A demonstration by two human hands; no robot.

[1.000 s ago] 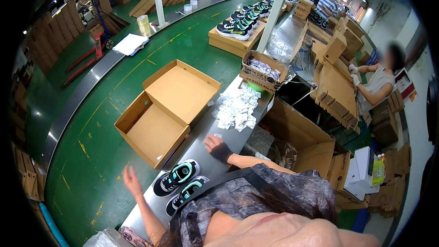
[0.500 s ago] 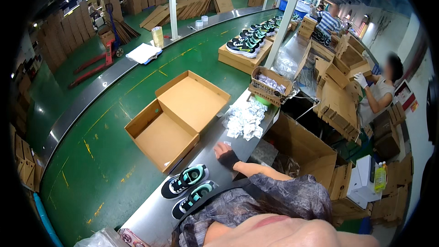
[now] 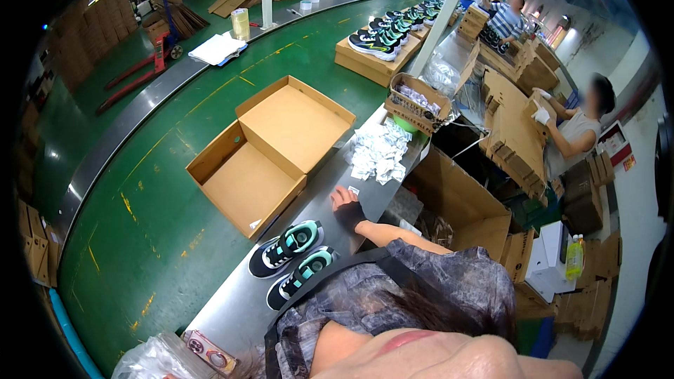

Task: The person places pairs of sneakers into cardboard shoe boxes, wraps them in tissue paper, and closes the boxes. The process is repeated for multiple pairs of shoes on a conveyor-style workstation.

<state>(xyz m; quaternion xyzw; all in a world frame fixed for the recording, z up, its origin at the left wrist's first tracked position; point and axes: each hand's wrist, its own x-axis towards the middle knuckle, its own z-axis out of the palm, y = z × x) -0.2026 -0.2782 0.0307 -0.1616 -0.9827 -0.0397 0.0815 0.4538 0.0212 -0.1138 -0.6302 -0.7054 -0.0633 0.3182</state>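
Observation:
My right hand [image 3: 345, 206], in a black fingerless glove, rests low over the metal table edge with its fingers stretched out. A single small white sachet [image 3: 354, 191] lies right beside its fingertips; whether they touch it I cannot tell. Just beyond is a heap of white sachets [image 3: 380, 152]. An open brown shoebox [image 3: 246, 183], its lid folded back, stands left of the hand, with a small white piece [image 3: 255, 224] in its near corner. Closer to me, two black, white and mint sneakers [image 3: 286, 248] sit side by side. My left hand is out of view; only its upper arm shows.
Sneakers [image 3: 375, 43] stand in a row on boxes along the green belt [image 3: 154, 253]. A small carton [image 3: 419, 102] of packets stands behind the heap. Near me lie a phone [image 3: 210, 352] and clear plastic [image 3: 158, 359]. At right, a gloved co-worker [image 3: 572, 126] handles cardboard.
The view has tilted, so the table appears higher. My right hand stays by the lone sachet, fingers more spread. The co-worker's gloved hands have shifted onto a piece of cardboard.

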